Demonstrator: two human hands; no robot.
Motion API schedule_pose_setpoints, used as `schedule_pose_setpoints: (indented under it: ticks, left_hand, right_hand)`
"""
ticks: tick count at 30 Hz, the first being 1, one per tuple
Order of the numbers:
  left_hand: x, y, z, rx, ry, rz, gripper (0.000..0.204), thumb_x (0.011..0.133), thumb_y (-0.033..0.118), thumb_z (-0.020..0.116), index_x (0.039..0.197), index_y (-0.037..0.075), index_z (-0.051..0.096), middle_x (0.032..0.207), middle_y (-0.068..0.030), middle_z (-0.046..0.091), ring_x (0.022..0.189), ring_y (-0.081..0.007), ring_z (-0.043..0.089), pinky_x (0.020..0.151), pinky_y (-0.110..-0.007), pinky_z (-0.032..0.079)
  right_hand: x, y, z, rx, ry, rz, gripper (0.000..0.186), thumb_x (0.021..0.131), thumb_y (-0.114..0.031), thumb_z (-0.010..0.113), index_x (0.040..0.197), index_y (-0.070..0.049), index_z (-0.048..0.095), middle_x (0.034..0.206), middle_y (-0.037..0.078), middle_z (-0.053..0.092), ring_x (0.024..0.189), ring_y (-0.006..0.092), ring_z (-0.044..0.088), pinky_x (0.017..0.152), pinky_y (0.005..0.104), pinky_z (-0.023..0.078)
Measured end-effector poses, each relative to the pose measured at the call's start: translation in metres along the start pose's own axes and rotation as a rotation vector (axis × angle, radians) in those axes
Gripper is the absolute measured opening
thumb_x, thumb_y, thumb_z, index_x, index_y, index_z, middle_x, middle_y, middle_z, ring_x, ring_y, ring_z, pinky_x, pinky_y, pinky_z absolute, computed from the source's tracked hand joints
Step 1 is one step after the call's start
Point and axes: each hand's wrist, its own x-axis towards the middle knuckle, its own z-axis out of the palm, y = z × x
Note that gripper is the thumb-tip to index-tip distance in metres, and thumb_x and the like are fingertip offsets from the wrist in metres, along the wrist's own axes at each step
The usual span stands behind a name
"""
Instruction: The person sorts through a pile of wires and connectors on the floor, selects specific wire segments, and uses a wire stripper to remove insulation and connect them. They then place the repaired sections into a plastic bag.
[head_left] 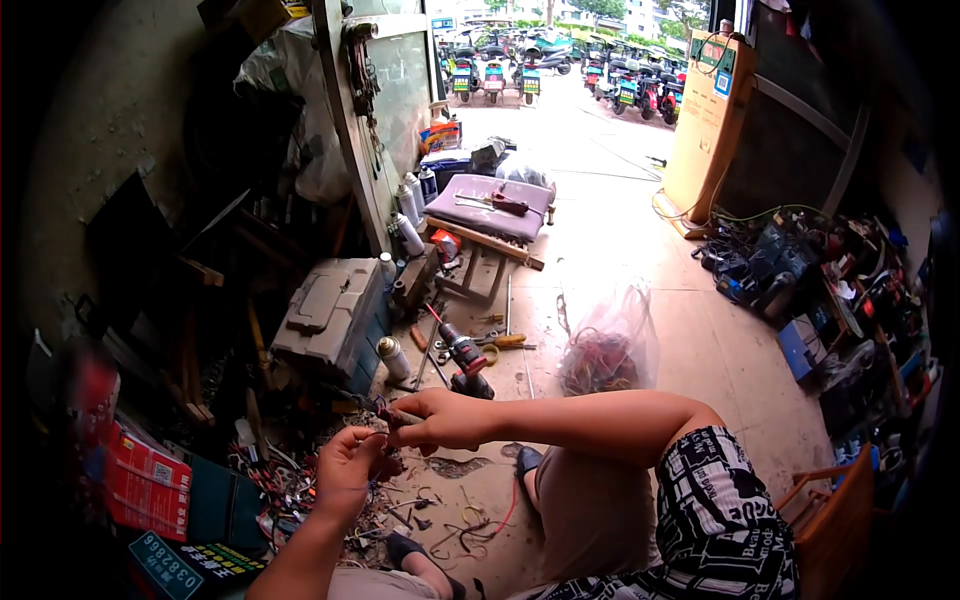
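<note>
My left hand (348,466) is closed in a pinch, fingertips beside my right hand. A thin dark wire seems to be in that pinch, though most of it is hidden. My right hand (445,418) is wrapped round a dark hand tool that looks like pliers (366,402), its narrow end pointing left. Both hands are together above the floor between my legs. Under them lie scattered wire offcuts (470,530) and small scraps. Just beyond my right hand stands a red and black cordless drill (465,355).
Farther off are a clear bag of wires (605,358), a grey toolbox (325,312), a spray can (393,357), and a low stool with a purple cushion (490,205). Cluttered parts (770,265) line the right wall. A tall yellowish cabinet (700,130) stands by the doorway, with scooters outside.
</note>
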Motion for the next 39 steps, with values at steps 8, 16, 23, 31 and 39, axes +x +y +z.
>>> schedule_pose_setpoints:
  ticks: [8,16,23,31,39]
  left_hand:
    - [-0.006,0.008,0.007,0.225,-0.005,0.221,0.019,0.094,0.012,0.061,0.106,-0.002,0.066,0.079,-0.0025,0.064,0.069,-0.0091,0.062,0.062,-0.023,0.051]
    - [-0.021,0.023,0.006,0.402,-0.042,0.674,0.010,0.092,0.005,0.061,0.099,0.001,0.066,0.092,-0.0071,0.067,0.088,-0.0154,0.063,0.080,-0.028,0.050]
    - [-0.019,0.030,-0.012,1.295,-0.567,0.365,0.055,0.079,0.040,0.072,0.121,0.008,0.062,0.137,-0.0072,0.050,0.115,-0.0275,0.057,0.100,-0.044,0.041]
    - [-0.008,0.029,-0.028,0.795,0.228,0.529,0.012,0.086,0.009,0.068,0.094,0.001,0.072,0.102,-0.0070,0.065,0.093,-0.0148,0.060,0.077,-0.027,0.047]
    - [-0.002,0.003,0.010,0.215,0.095,0.206,0.016,0.087,0.002,0.067,0.098,0.001,0.055,0.089,-0.0047,0.064,0.082,-0.0132,0.065,0.073,-0.025,0.053]
  right_hand:
    - [0.002,0.004,-0.002,0.274,0.064,0.072,0.025,0.093,-0.029,0.056,0.087,-0.006,0.052,0.067,0.003,0.057,0.055,0.0114,0.055,0.044,0.0259,0.042]
    - [0.005,0.002,-0.012,0.272,0.250,0.192,0.022,0.091,-0.027,0.058,0.086,-0.006,0.054,0.067,0.006,0.058,0.051,0.0132,0.055,0.041,0.0285,0.042]
    - [0.004,0.023,-0.046,0.283,0.438,0.093,0.016,0.092,-0.020,0.060,0.088,-0.007,0.052,0.072,0.002,0.056,0.059,0.0118,0.055,0.053,0.0258,0.046]
    - [0.015,0.026,-0.025,0.103,0.374,0.082,0.014,0.094,-0.018,0.059,0.089,-0.007,0.052,0.072,0.000,0.054,0.062,0.0090,0.052,0.056,0.0247,0.043]
    - [0.010,-0.006,0.014,-0.097,0.220,0.062,0.021,0.091,-0.024,0.061,0.096,-0.004,0.059,0.078,0.004,0.062,0.070,0.0086,0.058,0.060,0.0253,0.047]
